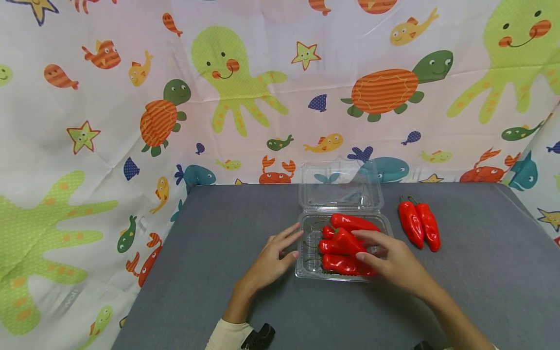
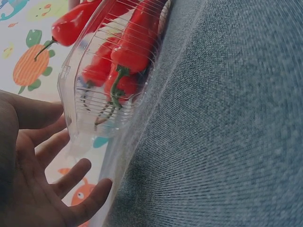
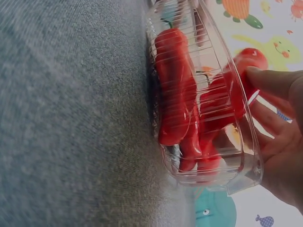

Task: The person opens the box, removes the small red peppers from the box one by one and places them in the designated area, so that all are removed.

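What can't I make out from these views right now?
Exact number of peppers in the clear container: head view, they overlap and the right hand covers part.
Container's far end: right wrist view, cut off by the top edge.
Right wrist's black device: head view, cut off by the bottom edge.
Whether the left hand touches the container: head view, too close to tell.

A cream sleeve is worn on the left arm, above the bare left grip. A chunky black device is carried beside it. By the bare right arm, a black piece is mostly cut off.
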`<state>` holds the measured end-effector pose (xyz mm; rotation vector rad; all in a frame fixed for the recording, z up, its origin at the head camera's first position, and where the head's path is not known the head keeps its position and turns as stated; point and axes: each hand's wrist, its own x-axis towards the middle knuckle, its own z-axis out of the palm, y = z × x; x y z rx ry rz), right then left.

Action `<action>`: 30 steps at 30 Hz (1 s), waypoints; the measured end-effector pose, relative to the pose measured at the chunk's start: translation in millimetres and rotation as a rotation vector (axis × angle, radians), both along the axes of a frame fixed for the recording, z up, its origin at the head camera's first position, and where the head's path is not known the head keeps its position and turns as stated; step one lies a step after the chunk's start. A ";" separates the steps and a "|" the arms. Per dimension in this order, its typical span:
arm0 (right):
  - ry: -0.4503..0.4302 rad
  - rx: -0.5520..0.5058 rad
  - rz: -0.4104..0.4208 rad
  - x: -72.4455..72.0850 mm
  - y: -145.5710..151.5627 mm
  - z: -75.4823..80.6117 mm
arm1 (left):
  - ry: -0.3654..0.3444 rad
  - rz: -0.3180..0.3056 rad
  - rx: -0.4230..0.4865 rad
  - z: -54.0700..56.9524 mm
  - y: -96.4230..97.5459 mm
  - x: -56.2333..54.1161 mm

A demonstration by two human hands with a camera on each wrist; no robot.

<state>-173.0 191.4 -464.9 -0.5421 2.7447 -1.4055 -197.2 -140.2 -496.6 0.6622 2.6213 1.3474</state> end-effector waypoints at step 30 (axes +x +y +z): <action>-0.084 -0.245 -0.075 0.5 31.9 24.9 | 0.009 -0.006 0.012 -0.2 -0.1 0.4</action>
